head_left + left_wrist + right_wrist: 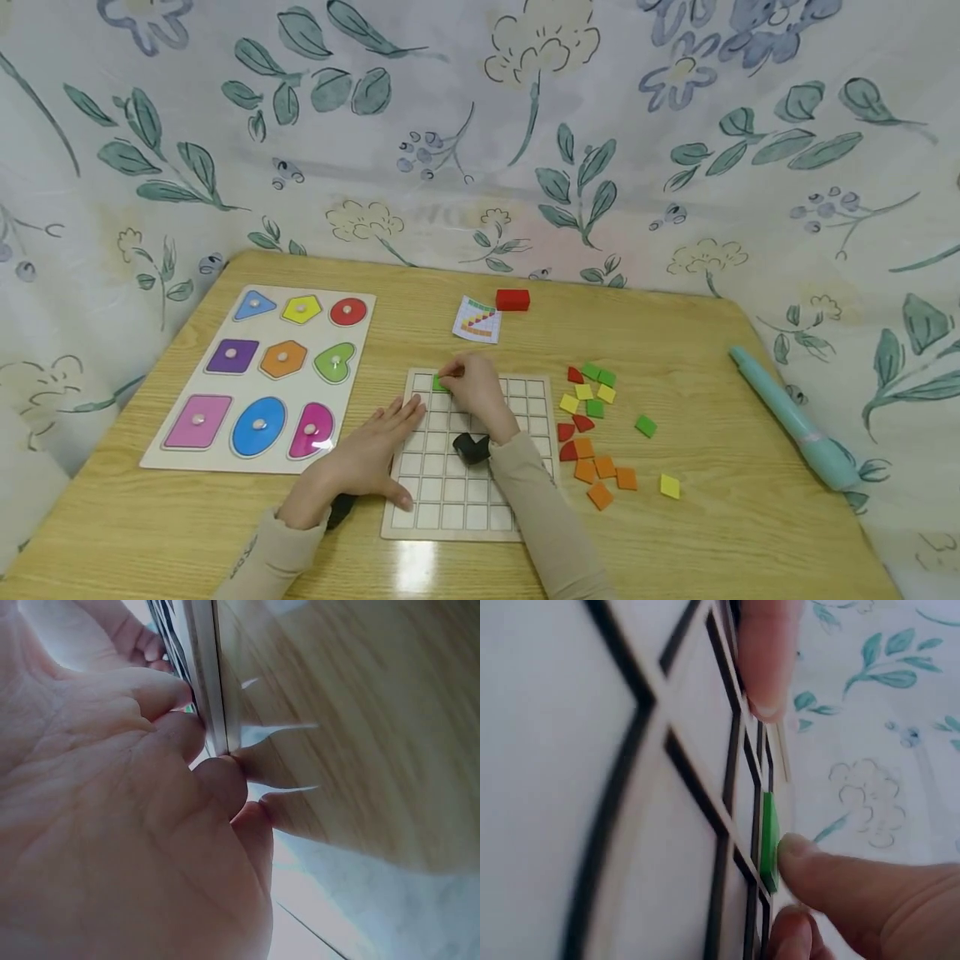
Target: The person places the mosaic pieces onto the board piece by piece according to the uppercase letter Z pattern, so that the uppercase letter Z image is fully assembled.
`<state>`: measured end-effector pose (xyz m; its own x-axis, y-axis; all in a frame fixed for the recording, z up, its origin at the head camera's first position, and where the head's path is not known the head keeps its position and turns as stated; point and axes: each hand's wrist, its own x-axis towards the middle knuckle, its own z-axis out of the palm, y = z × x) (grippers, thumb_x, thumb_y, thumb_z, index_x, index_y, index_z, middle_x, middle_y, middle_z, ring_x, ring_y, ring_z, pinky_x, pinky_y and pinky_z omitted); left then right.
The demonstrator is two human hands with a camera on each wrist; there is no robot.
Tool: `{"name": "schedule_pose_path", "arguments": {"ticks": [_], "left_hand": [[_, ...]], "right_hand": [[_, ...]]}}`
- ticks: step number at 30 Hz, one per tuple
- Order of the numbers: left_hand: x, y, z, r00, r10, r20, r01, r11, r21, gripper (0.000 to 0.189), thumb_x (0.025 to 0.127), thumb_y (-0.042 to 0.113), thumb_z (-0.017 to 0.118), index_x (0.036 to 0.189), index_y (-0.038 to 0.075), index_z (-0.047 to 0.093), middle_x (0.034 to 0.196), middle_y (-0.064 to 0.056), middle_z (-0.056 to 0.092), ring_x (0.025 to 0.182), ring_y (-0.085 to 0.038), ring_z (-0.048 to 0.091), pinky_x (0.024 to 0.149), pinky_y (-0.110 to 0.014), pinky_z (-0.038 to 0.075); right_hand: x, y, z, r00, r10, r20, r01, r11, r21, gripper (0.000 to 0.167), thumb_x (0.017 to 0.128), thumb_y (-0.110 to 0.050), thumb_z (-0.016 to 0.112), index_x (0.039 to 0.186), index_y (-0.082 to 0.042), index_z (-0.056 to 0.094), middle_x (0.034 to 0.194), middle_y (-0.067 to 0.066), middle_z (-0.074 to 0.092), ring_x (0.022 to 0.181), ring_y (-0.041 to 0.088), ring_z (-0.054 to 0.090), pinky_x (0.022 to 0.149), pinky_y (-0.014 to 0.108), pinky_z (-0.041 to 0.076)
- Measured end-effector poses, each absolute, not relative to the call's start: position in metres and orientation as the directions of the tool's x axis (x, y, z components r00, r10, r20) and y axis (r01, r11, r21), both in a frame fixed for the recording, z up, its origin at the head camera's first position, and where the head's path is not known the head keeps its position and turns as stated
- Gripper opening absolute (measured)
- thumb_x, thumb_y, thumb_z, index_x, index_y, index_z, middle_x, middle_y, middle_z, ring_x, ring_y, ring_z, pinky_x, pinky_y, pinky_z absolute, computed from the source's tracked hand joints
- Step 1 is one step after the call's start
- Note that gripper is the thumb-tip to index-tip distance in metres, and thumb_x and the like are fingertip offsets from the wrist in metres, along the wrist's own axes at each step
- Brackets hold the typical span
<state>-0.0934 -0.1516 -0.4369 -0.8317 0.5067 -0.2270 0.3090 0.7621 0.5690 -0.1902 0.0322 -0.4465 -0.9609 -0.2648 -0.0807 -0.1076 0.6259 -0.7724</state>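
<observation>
A wooden grid board (453,467) with rows of square cells lies in front of me. My left hand (371,454) rests along its left edge, fingers spread and thumb over the lower left cells. In the left wrist view the fingertips (221,784) meet the board's edge. My right hand (476,385) is at the top left of the grid and pinches a green square tile (439,383). The right wrist view has the thumb against that green tile (769,844), which stands slightly above the grid lines. The other fingertips are just beside the thumb there.
Loose green, yellow, red and orange tiles (606,393) lie right of the board. A pattern card (477,320) and a red block (513,300) are behind it. A shape puzzle with knobs (281,396) lies left, and a teal tapered object (795,421) at the far right edge.
</observation>
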Motion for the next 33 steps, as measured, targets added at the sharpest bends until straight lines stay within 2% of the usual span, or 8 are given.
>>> {"name": "schedule_pose_path", "arguments": {"ticks": [7,11,17,21,25,28,33], "left_hand": [[-0.094,-0.15,-0.438,-0.828,0.515,-0.223,0.308,0.75,0.586,0.124,0.058,0.043,0.089,0.152,-0.002,0.021,0.161,-0.021,0.014,0.149,-0.044,0.008,0.121,-0.06,0.01],[-0.093,-0.152,-0.439,-0.829,0.509,-0.231,0.304,0.759,0.576,0.126,0.057,0.043,0.089,0.153,-0.001,0.021,0.161,-0.021,0.014,0.149,-0.044,0.008,0.121,-0.06,0.01],[-0.09,-0.155,-0.438,-0.829,0.508,-0.235,0.304,0.761,0.573,0.126,0.057,0.045,0.089,0.153,-0.001,0.02,0.161,-0.021,0.013,0.149,-0.045,0.008,0.12,-0.06,0.01],[-0.09,-0.157,-0.437,-0.834,0.506,-0.221,0.308,0.758,0.576,0.126,0.057,0.046,0.088,0.152,-0.002,0.021,0.161,-0.023,0.014,0.148,-0.046,0.009,0.119,-0.062,0.011],[-0.09,-0.156,-0.438,-0.837,0.502,-0.217,0.306,0.759,0.575,0.126,0.057,0.046,0.088,0.152,-0.002,0.021,0.161,-0.023,0.014,0.148,-0.046,0.008,0.119,-0.063,0.011],[-0.091,-0.153,-0.439,-0.838,0.502,-0.214,0.304,0.755,0.581,0.126,0.057,0.046,0.089,0.152,-0.002,0.021,0.161,-0.022,0.015,0.148,-0.046,0.009,0.118,-0.063,0.011],[-0.095,-0.15,-0.44,-0.83,0.515,-0.216,0.312,0.748,0.586,0.127,0.057,0.046,0.088,0.153,-0.001,0.02,0.161,-0.022,0.014,0.148,-0.045,0.008,0.119,-0.062,0.01]], "right_hand": [[-0.197,0.077,-0.435,-0.959,-0.26,-0.111,-0.045,0.528,-0.848,0.018,0.094,-0.021,0.064,0.107,-0.009,0.069,0.106,0.008,0.069,0.094,0.021,0.062,0.078,0.028,0.051],[-0.204,0.122,-0.436,-0.982,-0.169,-0.08,-0.02,0.52,-0.854,0.022,0.095,-0.022,0.062,0.111,-0.008,0.068,0.109,0.01,0.068,0.098,0.021,0.062,0.08,0.025,0.049],[-0.207,0.191,-0.441,-0.999,-0.006,-0.051,0.04,0.529,-0.848,0.026,0.097,-0.014,0.059,0.118,0.001,0.064,0.112,0.021,0.065,0.101,0.03,0.061,0.078,0.021,0.048],[-0.204,0.224,-0.445,-0.997,0.042,-0.066,0.077,0.601,-0.795,0.032,0.096,-0.015,0.06,0.123,0.001,0.061,0.117,0.024,0.062,0.105,0.035,0.059,0.084,0.034,0.052],[-0.204,0.237,-0.451,-0.992,0.025,-0.121,0.106,0.681,-0.725,0.037,0.094,-0.02,0.064,0.125,-0.001,0.061,0.12,0.025,0.058,0.103,0.034,0.055,0.081,0.04,0.051],[-0.204,0.236,-0.451,-0.989,0.027,-0.143,0.119,0.712,-0.692,0.037,0.092,-0.021,0.065,0.123,0.0,0.062,0.123,0.026,0.053,0.105,0.034,0.049,0.082,0.041,0.048],[-0.203,0.233,-0.448,-0.991,0.049,-0.124,0.12,0.746,-0.656,0.032,0.092,-0.014,0.065,0.117,0.004,0.06,0.125,0.028,0.047,0.111,0.038,0.047,0.092,0.049,0.046]]}}
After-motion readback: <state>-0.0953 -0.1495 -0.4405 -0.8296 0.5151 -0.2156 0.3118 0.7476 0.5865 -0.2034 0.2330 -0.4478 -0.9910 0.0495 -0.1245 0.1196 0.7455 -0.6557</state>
